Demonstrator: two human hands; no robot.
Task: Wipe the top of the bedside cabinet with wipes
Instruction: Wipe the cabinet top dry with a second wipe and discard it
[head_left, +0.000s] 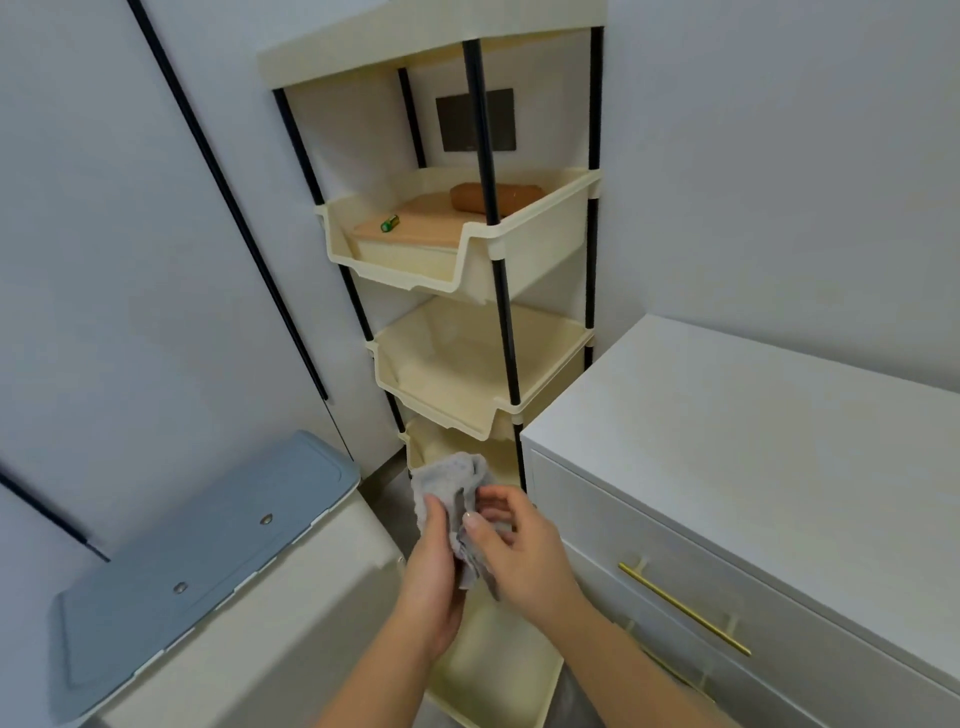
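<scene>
A crumpled grey wipe (452, 480) is held between both hands in front of the cream rack's lower trays. My left hand (434, 571) grips it from the left and below. My right hand (519, 545) pinches its right side with thumb and curled fingers. The white bedside cabinet (753, 431) stands to the right; its flat top has nothing on it, and a gold bar handle (683, 608) runs across a drawer front. Both hands are left of the cabinet's near corner, below its top.
A cream tiered rack (467, 260) with black posts stands in the corner. Its upper tray holds a brown roll (493, 196) and a green battery (389, 223). A bin with a blue-grey lid (197, 545) sits at lower left. Grey walls surround everything.
</scene>
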